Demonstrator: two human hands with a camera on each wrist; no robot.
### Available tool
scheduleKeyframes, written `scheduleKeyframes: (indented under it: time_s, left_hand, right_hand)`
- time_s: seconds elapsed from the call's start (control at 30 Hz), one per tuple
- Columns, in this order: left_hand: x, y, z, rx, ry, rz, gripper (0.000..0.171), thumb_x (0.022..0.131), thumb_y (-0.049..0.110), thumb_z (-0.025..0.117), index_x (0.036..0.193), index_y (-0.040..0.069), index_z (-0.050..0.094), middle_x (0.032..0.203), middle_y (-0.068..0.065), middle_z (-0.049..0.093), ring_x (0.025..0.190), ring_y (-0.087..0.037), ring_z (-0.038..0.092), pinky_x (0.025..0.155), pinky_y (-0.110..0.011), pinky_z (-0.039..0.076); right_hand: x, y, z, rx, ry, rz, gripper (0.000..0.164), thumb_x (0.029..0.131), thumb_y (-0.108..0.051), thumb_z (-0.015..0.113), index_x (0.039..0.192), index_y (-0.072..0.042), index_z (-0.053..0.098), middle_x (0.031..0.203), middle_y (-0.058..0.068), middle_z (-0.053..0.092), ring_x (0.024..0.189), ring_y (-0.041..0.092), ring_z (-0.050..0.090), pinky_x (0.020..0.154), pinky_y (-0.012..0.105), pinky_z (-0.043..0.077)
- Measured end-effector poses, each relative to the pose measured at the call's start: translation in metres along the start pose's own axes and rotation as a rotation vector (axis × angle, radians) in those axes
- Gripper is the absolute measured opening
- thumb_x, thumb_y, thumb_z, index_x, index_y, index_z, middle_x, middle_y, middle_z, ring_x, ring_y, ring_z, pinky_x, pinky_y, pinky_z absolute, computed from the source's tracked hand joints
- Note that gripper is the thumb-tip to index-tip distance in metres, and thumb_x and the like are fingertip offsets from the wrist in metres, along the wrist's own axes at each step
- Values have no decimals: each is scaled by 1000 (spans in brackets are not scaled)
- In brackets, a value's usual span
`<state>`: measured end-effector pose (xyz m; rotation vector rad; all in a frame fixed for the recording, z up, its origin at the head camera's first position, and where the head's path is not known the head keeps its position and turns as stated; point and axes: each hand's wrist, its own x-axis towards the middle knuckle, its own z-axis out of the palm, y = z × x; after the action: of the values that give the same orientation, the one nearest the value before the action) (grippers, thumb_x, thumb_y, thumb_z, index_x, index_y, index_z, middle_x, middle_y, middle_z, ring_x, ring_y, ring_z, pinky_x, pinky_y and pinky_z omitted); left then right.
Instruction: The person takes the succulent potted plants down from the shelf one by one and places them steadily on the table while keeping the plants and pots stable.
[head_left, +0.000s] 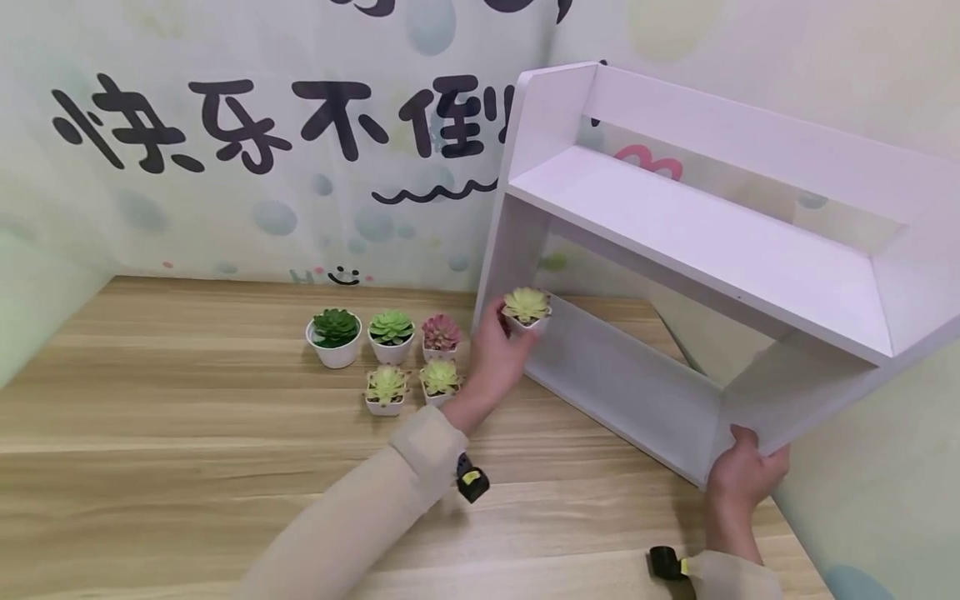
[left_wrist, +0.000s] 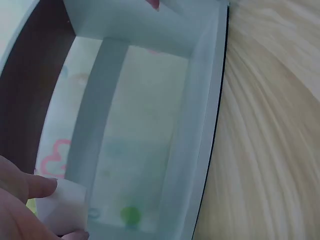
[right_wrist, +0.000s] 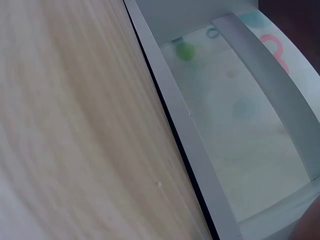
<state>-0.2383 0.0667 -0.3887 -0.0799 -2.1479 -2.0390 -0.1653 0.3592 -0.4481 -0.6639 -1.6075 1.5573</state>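
My left hand [head_left: 497, 354] holds a potted succulent [head_left: 527, 307] with pale green leaves by its small white pot. In the left wrist view, thumb and fingers pinch that white pot [left_wrist: 64, 206] from its sides. The plant is at the left end of a white two-tier shelf [head_left: 637, 375], in front of its lower compartment. At the shelf's lower right corner, my right hand [head_left: 742, 475] grips the side panel, thumb on the inner face and fingers outside. Only a sliver of the right hand [right_wrist: 306, 222] shows at the edge of the right wrist view.
Left of the shelf, several potted succulents stand in two rows on the wooden table [head_left: 187, 467]: dark green [head_left: 335, 327], bright green [head_left: 391, 327] and reddish [head_left: 440, 333] behind, pale green ones [head_left: 386, 385] in front. A printed wall cloth [head_left: 225, 217] hangs behind.
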Motion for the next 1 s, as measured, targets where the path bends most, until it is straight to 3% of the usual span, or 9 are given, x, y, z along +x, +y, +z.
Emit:
scheduleKeyframes:
  time_s: [0.2, 0.37, 0.53, 0.83, 1.0]
  left_hand:
    - [-5, 10, -42, 30, -44, -33, 65, 92, 7, 70, 148, -7, 38, 148, -29, 49, 141, -36, 49, 118, -41, 42]
    - [-14, 14, -64, 33, -75, -102, 64, 90, 7, 74, 145, -4, 45, 141, -24, 59, 131, -34, 59, 109, -40, 51]
    - [-23, 15, -88, 31, -132, -145, 68, 89, 10, 76, 148, 1, 43, 144, -18, 58, 132, -31, 58, 109, -41, 52]
    - [-31, 7, -149, 119, -178, -124, 69, 92, 12, 72, 150, -2, 38, 147, -23, 53, 137, -35, 54, 112, -44, 48]
    - [-34, 3, -185, 176, -185, -162, 75, 94, 15, 71, 154, -2, 31, 152, -23, 49, 141, -35, 50, 112, -43, 48]
  right_hand:
    - [2, 0, 2, -7, 2, 8, 38, 95, -6, 50, 130, -17, 61, 126, -10, 62, 121, 9, 52, 112, 22, 36]
    - [3, 1, 2, 10, 0, 20, 40, 95, -6, 51, 133, -16, 60, 128, -9, 63, 124, 10, 52, 115, 21, 35]
    - [3, 0, 1, 26, 0, 25, 44, 95, -5, 50, 137, -15, 58, 134, -7, 62, 129, 12, 51, 119, 22, 33]
    - [0, -1, 2, 46, -2, 47, 44, 96, -5, 50, 138, -15, 57, 138, -5, 61, 133, 13, 50, 121, 22, 32]
    - [0, -1, 3, 58, 7, 56, 44, 95, -4, 50, 137, -14, 57, 136, -6, 62, 132, 12, 50, 119, 20, 32]
